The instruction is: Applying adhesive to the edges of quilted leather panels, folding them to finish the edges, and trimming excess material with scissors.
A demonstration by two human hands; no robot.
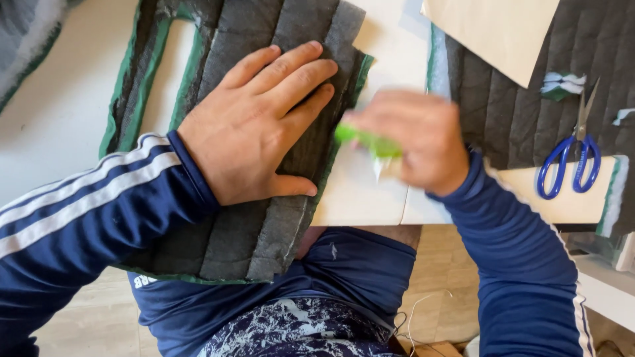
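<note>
Left hand: flat, fingers spread and extended, palm pressing down on the grey quilted pad; gripping nothing, fingertips aimed toward 1 o'clock.
Right hand: blurred, fingers curled shut around a small bright green tool; the tool's kind cannot be told.
Pad position: on the white table, near end overhanging the table edge above the person's lap; green cloth edging shows along its borders.
Pad long axis: runs roughly 12 to 6 o'clock, tilted slightly toward 1, matching its stitched ribs.
Key relation: the green tool sits just beside the pad's right border, at 3 o'clock from the left hand; the tool's green end points toward 9 o'clock, at that border. The right hand is the nearer to this edge; the left holds the pad's middle.
Contact of tool and edge: cannot tell, motion blur.
Other items: blue-handled scissors at 3 o'clock, well apart from both hands, lying on a second grey quilted piece; beige sheet at 1 o'clock over that piece.
Containers: none in view.
</note>
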